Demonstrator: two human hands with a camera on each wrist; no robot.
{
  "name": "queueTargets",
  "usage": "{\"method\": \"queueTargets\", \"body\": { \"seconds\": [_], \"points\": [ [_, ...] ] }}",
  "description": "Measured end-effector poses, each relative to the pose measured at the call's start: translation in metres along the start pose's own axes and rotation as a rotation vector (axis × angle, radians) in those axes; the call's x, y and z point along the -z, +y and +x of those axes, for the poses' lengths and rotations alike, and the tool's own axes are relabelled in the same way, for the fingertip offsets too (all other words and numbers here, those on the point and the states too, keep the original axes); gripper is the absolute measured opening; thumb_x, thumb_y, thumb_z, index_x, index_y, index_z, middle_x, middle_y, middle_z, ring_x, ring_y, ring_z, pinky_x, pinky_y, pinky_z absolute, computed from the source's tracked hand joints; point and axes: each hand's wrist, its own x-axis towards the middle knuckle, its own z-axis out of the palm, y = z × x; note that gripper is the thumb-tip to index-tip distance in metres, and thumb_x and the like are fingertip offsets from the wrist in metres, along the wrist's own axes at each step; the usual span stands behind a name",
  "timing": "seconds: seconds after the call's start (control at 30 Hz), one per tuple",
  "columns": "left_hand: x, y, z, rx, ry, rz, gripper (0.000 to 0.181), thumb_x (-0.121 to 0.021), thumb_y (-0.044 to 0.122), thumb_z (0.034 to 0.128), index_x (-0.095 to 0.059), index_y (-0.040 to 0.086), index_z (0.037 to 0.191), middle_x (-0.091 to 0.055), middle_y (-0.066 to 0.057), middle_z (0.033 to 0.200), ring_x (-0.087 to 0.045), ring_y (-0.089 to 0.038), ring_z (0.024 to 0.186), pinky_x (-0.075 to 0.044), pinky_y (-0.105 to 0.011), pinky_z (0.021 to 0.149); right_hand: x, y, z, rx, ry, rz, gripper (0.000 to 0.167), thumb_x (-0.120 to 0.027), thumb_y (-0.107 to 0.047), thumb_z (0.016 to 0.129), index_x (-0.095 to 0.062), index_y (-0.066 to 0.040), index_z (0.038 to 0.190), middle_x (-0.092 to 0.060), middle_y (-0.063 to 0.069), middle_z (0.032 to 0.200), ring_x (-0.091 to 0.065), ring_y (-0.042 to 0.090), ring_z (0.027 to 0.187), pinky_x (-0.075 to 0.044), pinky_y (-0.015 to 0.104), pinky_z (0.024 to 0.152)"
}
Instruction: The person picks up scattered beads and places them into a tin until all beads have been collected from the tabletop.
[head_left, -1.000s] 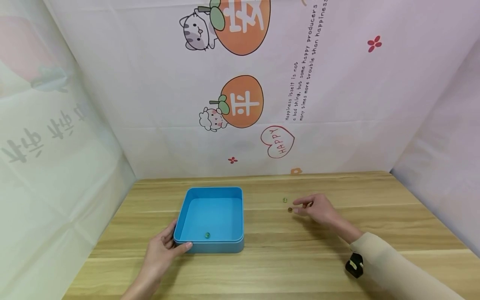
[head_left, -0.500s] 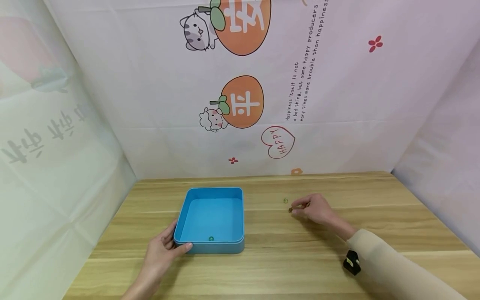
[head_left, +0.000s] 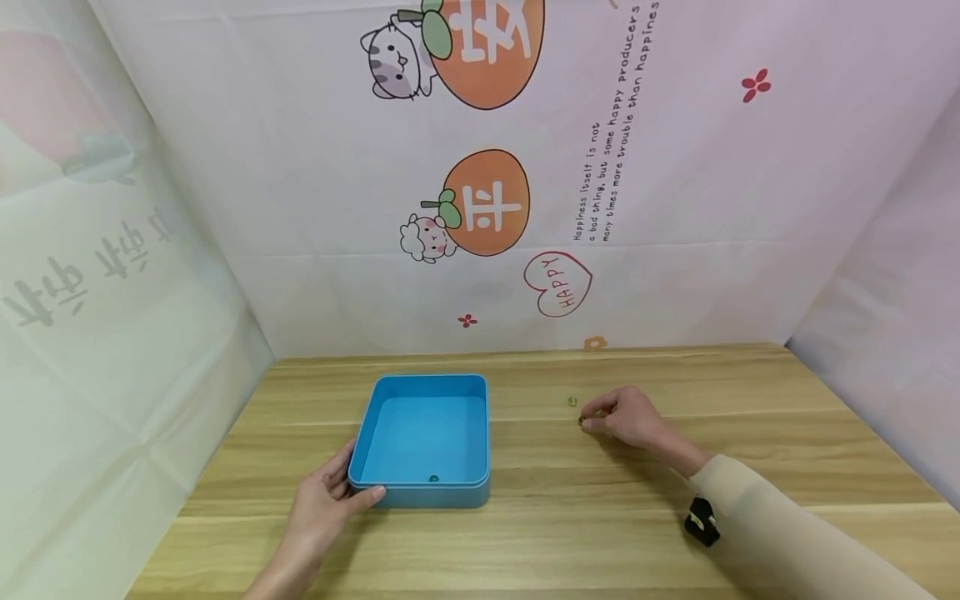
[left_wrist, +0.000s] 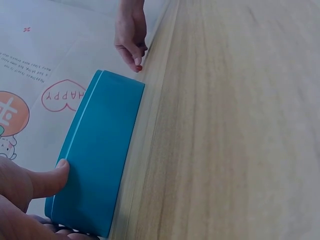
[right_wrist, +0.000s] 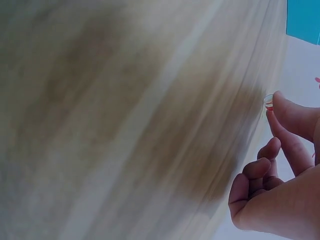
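My left hand [head_left: 318, 504] grips the near left corner of a square blue box [head_left: 427, 496]. Its thumb lies on the front wall, and the other fingers are partly hidden behind and beneath the side, as the left wrist view shows. A small green marble [head_left: 433, 479] lies inside the box against the near wall. Over the table, right of the box, my right hand [head_left: 630, 417] pinches a glass marble [right_wrist: 268, 102] with a red-orange streak between thumb and forefinger. A pale yellow-green marble [head_left: 572, 402] lies just beyond those fingertips.
The wood-grain table [head_left: 525, 542] ends at an upright printed cloth [head_left: 675, 292] at the back. Cloth also hangs along the left and right sides. A black device [head_left: 702, 522] is strapped at the right wrist.
My right thumb and forefinger have closed on the brownish marble. An orange spot seen between the right fingers earlier no longer shows. Inside the box, the green marble has rolled rightward along the near wall.
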Motion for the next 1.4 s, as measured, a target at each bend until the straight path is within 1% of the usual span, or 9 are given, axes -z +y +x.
{"method": "queueTargets", "body": {
  "seconds": [0.1,0.27,0.33,0.43,0.53,0.73,1.0,1.2,1.4],
  "points": [
    [0.000,0.001,0.000,-0.001,-0.001,-0.001,0.091,-0.083,0.005,0.0918,-0.029,-0.002,0.164,-0.031,-0.031,0.163,-0.038,-0.046,0.146,-0.050,-0.052,0.106,0.000,0.000,0.000,-0.008,-0.001,-0.003,0.014,-0.085,-0.010,0.090,-0.083,-0.002,0.101,-0.078,0.009,0.101,-0.058,0.018,0.082,-0.049,0.032,0.069],
    [0.000,0.000,0.000,-0.005,-0.004,-0.006,0.090,-0.083,0.004,0.0918,-0.030,-0.001,0.164,-0.031,-0.032,0.163,-0.039,-0.046,0.145,-0.052,-0.051,0.105,0.000,-0.001,-0.002,0.004,0.001,0.000,0.013,-0.084,-0.009,0.091,-0.083,-0.001,0.101,-0.078,0.010,0.100,-0.059,0.017,0.081,-0.050,0.032,0.068],
    [0.000,0.000,0.000,-0.010,-0.004,-0.008,0.090,-0.083,0.004,0.0918,-0.030,-0.001,0.164,-0.032,-0.031,0.163,-0.039,-0.046,0.145,-0.051,-0.051,0.106,0.001,-0.002,-0.003,0.008,0.006,0.001,0.014,-0.084,-0.009,0.091,-0.083,0.000,0.102,-0.078,0.011,0.099,-0.059,0.018,0.079,-0.050,0.032,0.066],
    [0.001,-0.001,0.000,-0.015,-0.003,-0.008,0.091,-0.084,0.005,0.0914,-0.030,-0.002,0.164,-0.032,-0.031,0.163,-0.039,-0.046,0.145,-0.051,-0.051,0.106,0.002,-0.002,-0.005,-0.012,0.016,0.024,0.014,-0.084,-0.009,0.091,-0.083,-0.001,0.103,-0.076,0.009,0.096,-0.058,0.018,0.075,-0.049,0.031,0.062],
    [0.001,-0.001,0.000,-0.014,-0.002,-0.003,0.091,-0.084,0.006,0.0911,-0.030,-0.002,0.164,-0.031,-0.031,0.163,-0.038,-0.046,0.146,-0.050,-0.051,0.107,0.002,-0.003,-0.007,-0.031,0.024,0.054,0.015,-0.083,-0.010,0.092,-0.083,-0.002,0.104,-0.074,0.007,0.093,-0.057,0.019,0.071,-0.048,0.029,0.058],
    [0.001,-0.001,0.000,-0.011,0.001,0.008,0.091,-0.084,0.006,0.0910,-0.030,-0.002,0.164,-0.032,-0.030,0.163,-0.039,-0.045,0.146,-0.050,-0.051,0.106,0.004,-0.006,-0.009,-0.034,0.029,0.080,0.016,-0.083,-0.013,0.093,-0.083,-0.002,0.105,-0.068,0.006,0.089,-0.051,0.018,0.070,-0.041,0.025,0.054],
    [0.000,-0.002,0.000,-0.013,0.004,0.010,0.091,-0.085,0.007,0.0906,-0.031,-0.001,0.164,-0.033,-0.030,0.163,-0.039,-0.045,0.145,-0.050,-0.051,0.106,0.005,-0.012,-0.013,-0.020,0.025,0.073,0.016,-0.083,-0.015,0.093,-0.084,-0.005,0.106,-0.062,0.005,0.084,-0.049,0.020,0.076,-0.038,0.026,0.056],
    [0.001,-0.001,0.000,-0.016,-0.001,0.001,0.091,-0.085,0.006,0.0907,-0.031,-0.002,0.164,-0.032,-0.031,0.163,-0.039,-0.045,0.146,-0.050,-0.052,0.107,0.007,-0.016,-0.016,-0.027,0.020,0.083,0.014,-0.082,-0.015,0.094,-0.085,-0.007,0.105,-0.062,0.005,0.085,-0.048,0.021,0.076,-0.038,0.026,0.056],
    [0.001,0.000,0.000,-0.008,-0.003,0.005,0.091,-0.085,0.007,0.0907,-0.031,-0.002,0.164,-0.030,-0.030,0.164,-0.036,-0.046,0.147,-0.048,-0.051,0.107,0.008,-0.025,-0.019,-0.024,0.017,0.114,0.013,-0.082,-0.013,0.093,-0.085,-0.007,0.104,-0.063,0.005,0.085,-0.048,0.021,0.078,-0.039,0.025,0.057]
  ]
}}
